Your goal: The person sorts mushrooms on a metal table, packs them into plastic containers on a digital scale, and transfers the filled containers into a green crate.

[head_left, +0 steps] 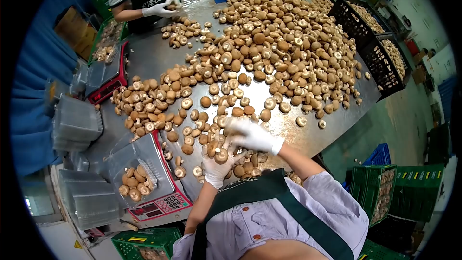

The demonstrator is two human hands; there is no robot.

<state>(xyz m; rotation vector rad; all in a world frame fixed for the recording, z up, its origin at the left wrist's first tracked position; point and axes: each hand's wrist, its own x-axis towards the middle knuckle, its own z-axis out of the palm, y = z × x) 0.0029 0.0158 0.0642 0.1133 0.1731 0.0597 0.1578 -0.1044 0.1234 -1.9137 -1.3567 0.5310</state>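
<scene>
My left hand, in a white glove, is closed round brown mushrooms near the table's front edge, one of them stem up. Just right of it and slightly farther out is my gloved right hand, palm down over loose mushrooms; its fingertips are blurred, and what they hold, if anything, cannot be made out. Loose mushrooms lie around both hands. A large heap of mushrooms covers the back and right of the metal table. To the left, a clear tray with several mushrooms sits on a red-edged scale.
A co-worker's gloved hands are at the back left, beside a small mushroom pile. Stacked clear trays and a second scale stand at left. Black crates adjoin the right edge; green crates stand at the lower right.
</scene>
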